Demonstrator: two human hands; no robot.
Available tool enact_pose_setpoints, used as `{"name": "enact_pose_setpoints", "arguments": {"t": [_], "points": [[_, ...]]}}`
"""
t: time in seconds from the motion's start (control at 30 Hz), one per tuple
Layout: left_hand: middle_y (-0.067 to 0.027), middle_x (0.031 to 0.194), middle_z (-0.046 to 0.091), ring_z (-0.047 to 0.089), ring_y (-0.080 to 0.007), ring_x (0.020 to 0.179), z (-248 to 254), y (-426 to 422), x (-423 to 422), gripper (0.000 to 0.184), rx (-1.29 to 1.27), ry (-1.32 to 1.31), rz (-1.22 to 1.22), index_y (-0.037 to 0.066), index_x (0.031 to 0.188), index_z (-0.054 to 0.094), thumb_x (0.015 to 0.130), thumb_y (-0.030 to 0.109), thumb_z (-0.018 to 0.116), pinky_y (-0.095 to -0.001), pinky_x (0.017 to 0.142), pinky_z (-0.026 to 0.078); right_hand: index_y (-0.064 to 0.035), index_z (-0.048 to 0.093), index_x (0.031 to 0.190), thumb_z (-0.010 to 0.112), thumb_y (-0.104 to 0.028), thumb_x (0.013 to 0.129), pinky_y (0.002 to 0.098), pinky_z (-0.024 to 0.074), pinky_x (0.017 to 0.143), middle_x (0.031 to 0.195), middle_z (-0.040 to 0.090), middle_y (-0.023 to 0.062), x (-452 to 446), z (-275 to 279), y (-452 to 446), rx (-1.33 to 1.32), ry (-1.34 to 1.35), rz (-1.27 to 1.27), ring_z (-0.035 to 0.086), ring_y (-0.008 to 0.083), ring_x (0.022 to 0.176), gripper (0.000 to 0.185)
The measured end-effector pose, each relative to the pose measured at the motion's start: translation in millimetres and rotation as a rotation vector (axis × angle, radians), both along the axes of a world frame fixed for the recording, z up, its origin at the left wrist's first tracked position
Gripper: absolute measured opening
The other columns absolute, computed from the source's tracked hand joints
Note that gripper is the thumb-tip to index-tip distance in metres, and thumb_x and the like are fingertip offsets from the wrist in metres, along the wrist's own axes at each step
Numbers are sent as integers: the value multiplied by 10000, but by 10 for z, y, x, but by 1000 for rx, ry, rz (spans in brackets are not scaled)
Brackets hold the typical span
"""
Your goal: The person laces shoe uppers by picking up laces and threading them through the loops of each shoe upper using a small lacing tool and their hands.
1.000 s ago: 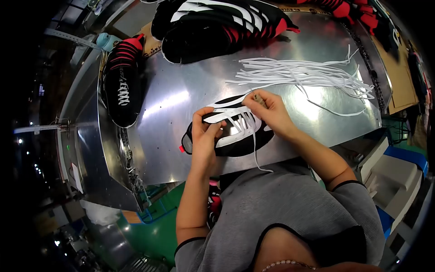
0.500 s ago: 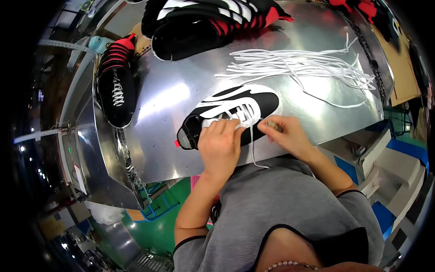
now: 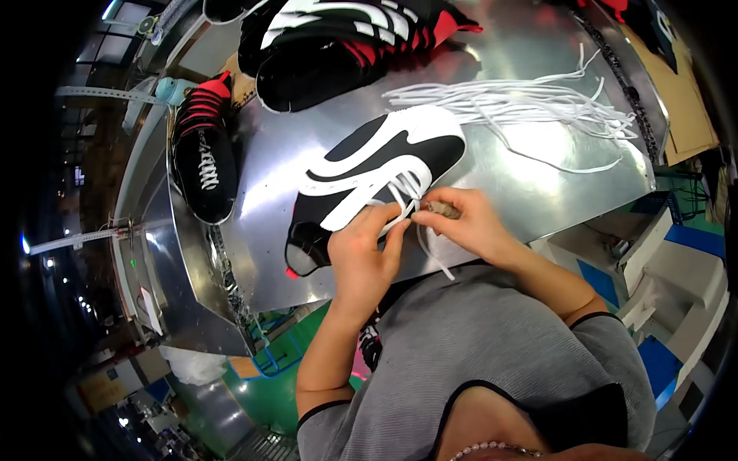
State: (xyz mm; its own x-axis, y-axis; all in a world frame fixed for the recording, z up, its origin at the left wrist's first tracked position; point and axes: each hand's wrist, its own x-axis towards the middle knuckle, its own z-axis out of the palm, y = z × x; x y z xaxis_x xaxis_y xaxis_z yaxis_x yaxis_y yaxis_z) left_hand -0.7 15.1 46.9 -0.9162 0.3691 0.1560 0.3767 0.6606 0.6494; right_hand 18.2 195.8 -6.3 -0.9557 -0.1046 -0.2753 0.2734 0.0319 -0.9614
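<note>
A black and white shoe (image 3: 361, 165) lies tilted on the metal table (image 3: 269, 265), its red heel tab at the lower left. My left hand (image 3: 365, 246) is closed at the shoe's near side, thumb and forefinger pinching at the white lace. Close to its right, my right hand (image 3: 461, 219) pinches at the same lace, and a tan wrapping shows around one finger. The white lace (image 3: 411, 188) crosses the shoe's throat, and a loose end hangs towards the table's near edge. The fingertips partly hide the lower eyelets.
A bundle of white laces (image 3: 530, 111) lies at the back right. Black shoes with red heels (image 3: 323, 69) stand at the back, and another laced shoe (image 3: 204, 154) sits at the left edge. Cardboard (image 3: 676, 115) is at the far right, a white and blue bin (image 3: 676, 284) below.
The shoe has turned and tipped, showing more of its far side. My right hand has moved left, close to my left hand, which stays at the shoe's near side.
</note>
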Motion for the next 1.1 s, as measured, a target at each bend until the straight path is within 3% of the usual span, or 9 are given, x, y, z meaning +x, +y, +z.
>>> {"name": "enact_pose_setpoints", "arguments": {"t": [0.1, 0.17, 0.3, 0.4, 0.43, 0.67, 0.77, 0.87, 1.1], "points": [[-129, 784, 643, 633, -305, 697, 67, 47, -16, 141, 101, 83, -1, 21, 921, 675, 796, 51, 735, -370, 628, 483, -4, 658, 895, 726, -200, 875, 219, 398, 566, 693, 575, -19, -9, -103, -75, -51, 104, -45, 501, 38, 652, 209], [-135, 799, 644, 631, -307, 710, 74, -5, -49, 148, 49, 197, 19, 16, 921, 672, 795, 56, 738, -379, 640, 482, -19, 624, 881, 707, -188, 891, 220, 373, 568, 689, 507, -49, 55, -38, -59, -157, 77, 31, 429, 33, 645, 188], [-157, 796, 633, 625, -326, 729, 110, -192, -150, 162, 5, 235, 66, 2, 937, 674, 799, 63, 735, -393, 648, 472, -42, 658, 971, 679, -247, 912, 255, 454, 723, 758, 569, 18, 318, 66, 54, -2, -5, 522, 544, 88, 754, 214], [-153, 843, 655, 632, -350, 775, -156, -279, -210, 181, -41, 73, 33, 7, 961, 683, 836, 134, 708, -406, 691, 484, -59, 660, 986, 672, -250, 917, 250, 457, 751, 842, 596, 15, 402, -152, 50, -72, 258, 424, 556, 82, 800, 204], [-150, 864, 660, 635, -352, 796, -298, -296, -208, 189, -74, 5, 10, 13, 969, 684, 849, 159, 693, -414, 711, 486, -65, 658, 991, 669, -230, 920, 252, 446, 728, 898, 598, -10, 349, -109, 23, -201, 95, 307, 542, 68, 805, 180], [-143, 942, 678, 644, -350, 865, -344, -290, -234, 215, -71, -176, 29, 21, 996, 686, 866, 192, 669, -417, 769, 495, -8, 647, 956, 691, -78, 880, 260, 408, 613, 803, 591, 21, -291, -43, -106, 21, 348, -27, 506, 89, 689, 113], [-132, 963, 693, 656, -335, 870, -393, -342, -258, 246, 1, -182, 12, 28, 990, 693, 834, 217, 711, -399, 777, 504, 9, 633, 961, 691, -62, 869, 270, 421, 617, 814, 600, 63, -369, -123, -191, 69, 457, -68, 522, 128, 673, 129], [-127, 890, 698, 663, -236, 812, -359, -300, -257, 265, -11, -202, 25, 19, 991, 695, 819, 211, 755, -324, 757, 496, 3, 631, 954, 689, -58, 867, 278, 434, 625, 820, 601, 67, -418, -181, -235, 98, 490, -115, 535, 138, 682, 120], [-112, 819, 700, 677, -261, 757, -434, -188, -224, 231, -83, -59, 136, 24, 900, 697, 773, 198, 780, -338, 714, 507, -3, 596, 998, 676, -65, 885, 289, 476, 653, 854, 633, 95, -431, -268, -276, 82, 489, -172, 611, 172, 737, 152]]}}
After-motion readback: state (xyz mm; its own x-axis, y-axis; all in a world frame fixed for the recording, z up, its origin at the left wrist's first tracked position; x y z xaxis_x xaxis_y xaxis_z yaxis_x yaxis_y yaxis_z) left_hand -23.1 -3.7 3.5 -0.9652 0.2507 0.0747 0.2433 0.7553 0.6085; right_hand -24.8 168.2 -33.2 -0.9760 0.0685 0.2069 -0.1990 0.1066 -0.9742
